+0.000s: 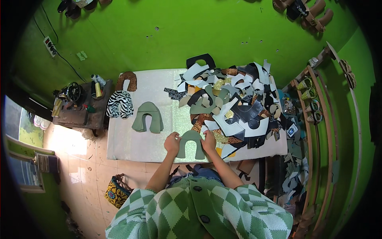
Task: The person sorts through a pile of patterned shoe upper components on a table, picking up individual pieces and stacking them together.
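Observation:
A green horseshoe-shaped cut piece (191, 137), like a shoe upper part, lies at the table's near edge in front of me. My left hand (172, 143) pinches its left side, and my right hand (208, 142) grips its right side with fingers closed. Further left on the table sits a stack of similar green pieces (146, 110). Beyond it are zebra-print pieces (119, 104) and leopard-print pieces (127, 81) of the same shape. Just past my right hand a large heap of mixed cut pieces (223, 95) begins, in white, black, green and leopard print.
The pale table (127, 147) stands against a green wall. To its left is a sewing machine (73, 92) on a dark stand with thread cones (98, 81). A wooden rack (314, 131) with shoes rises at right. A patterned bag (117, 191) lies on the tiled floor.

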Demonstrator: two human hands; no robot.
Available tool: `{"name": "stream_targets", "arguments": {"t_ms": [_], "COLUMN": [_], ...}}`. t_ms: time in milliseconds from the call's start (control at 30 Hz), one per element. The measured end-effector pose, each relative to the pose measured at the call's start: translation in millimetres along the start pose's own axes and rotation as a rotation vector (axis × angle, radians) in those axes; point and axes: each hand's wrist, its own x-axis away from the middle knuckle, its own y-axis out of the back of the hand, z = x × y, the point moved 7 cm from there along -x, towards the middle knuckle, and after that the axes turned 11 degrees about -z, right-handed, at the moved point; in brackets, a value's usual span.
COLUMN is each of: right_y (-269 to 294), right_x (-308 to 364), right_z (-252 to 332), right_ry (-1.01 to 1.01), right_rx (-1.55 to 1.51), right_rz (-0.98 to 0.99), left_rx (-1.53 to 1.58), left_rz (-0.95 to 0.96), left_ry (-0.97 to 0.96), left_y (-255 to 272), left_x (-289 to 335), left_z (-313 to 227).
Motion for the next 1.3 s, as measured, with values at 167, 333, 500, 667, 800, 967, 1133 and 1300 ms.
{"name": "stream_targets", "arguments": {"t_ms": [167, 333, 500, 667, 800, 967, 1133, 1300], "right_y": [6.6, -9.7, -27.0, -21.0, -19.4, -17.2, -11.5, -9.5], "right_x": [12.7, 51.3, 69.2, 70.5, 69.1, 70.3, 69.1, 69.2], "right_z": [30.1, 37.9, 25.2, 28.1, 20.6, 10.8, 10.6, 19.6], "right_ry": [0.331, 0.569, 0.639, 0.573, 0.533, 0.494, 0.462, 0.443], "right_rx": [-0.017, 0.126, 0.378, 0.423, 0.425, 0.422, 0.385, 0.347], "right_rz": [0.040, 0.138, 0.220, 0.259, 0.231, 0.206, 0.201, 0.129], "left_rx": [-0.109, -0.046, -0.188, -0.248, -0.317, -0.331, -0.300, -0.225], "left_rz": [-0.053, -0.105, 0.132, 0.156, 0.153, 0.132, 0.109, 0.088], "left_ry": [-0.279, -0.675, -0.770, -0.756, -0.755, -0.727, -0.719, -0.740], "left_y": [7.2, 2.6, -29.5, -34.0, -33.4, -28.0, -19.3, -19.8], "left_x": [5.4, 45.3, 74.2, 77.3, 76.6, 73.4, 70.4, 65.1], "left_z": [-27.8, -51.0, -20.3, -18.2, -16.2, -12.6, -14.4, -16.8]}}
